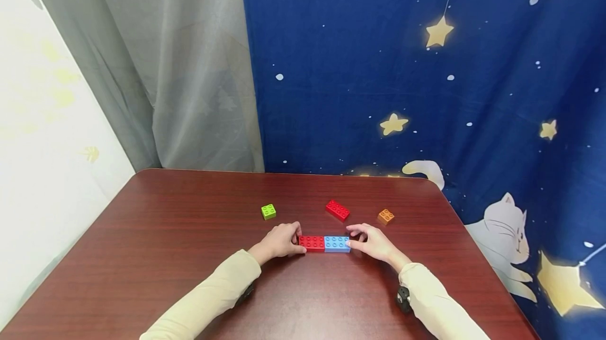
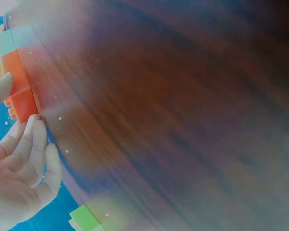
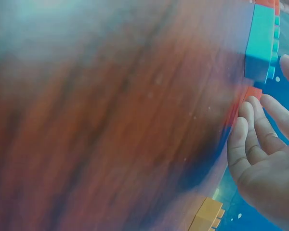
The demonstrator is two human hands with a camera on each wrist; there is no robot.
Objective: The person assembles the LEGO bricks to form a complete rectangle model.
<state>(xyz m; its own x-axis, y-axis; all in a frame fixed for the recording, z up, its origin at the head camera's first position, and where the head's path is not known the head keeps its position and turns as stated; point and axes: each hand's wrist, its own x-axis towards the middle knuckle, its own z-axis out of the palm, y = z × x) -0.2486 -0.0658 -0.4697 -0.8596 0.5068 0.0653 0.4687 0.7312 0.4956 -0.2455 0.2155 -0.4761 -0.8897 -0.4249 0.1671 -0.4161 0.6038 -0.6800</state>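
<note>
Clock centre: seam between red brick (image 1: 311, 243) and blue brick (image 1: 337, 244); 12 o'clock points away from me across the bench (image 1: 165, 224).

Nearest: my pale left sleeve (image 1: 208, 295) at 8 o'clock, right sleeve (image 1: 435, 298) at 4, each with a black unit (image 1: 403, 299) at the wrist.

Next, the pair. Red and blue lie studs up on the bench, end to end and touching, red on the 9 o'clock side, blue on the 3. My left hand (image 1: 279, 241) is at 9: fingers clamped on the outer end of the red brick, thumb at its near corner, fingertips at its far corner. My right hand (image 1: 376, 244) is at 3: thumb and fingers apart, thumb tip right at the outer end of the blue brick. Whether that thumb presses it, I cannot tell; the other fingertips stand clear of it in the right wrist view.

Beyond, apart from the pair and from one another: orange brick (image 1: 385, 217) at 2, green brick (image 1: 268, 212) at 10, second red brick (image 1: 337, 211) at 1, lying askew.

Farthest, past the bench: grey curtain (image 1: 203, 92) at 11, blue curtain (image 1: 331, 135) with yellow stars (image 1: 439, 32) from 12 to 2, printed white cat (image 1: 497, 235) at 3.
</note>
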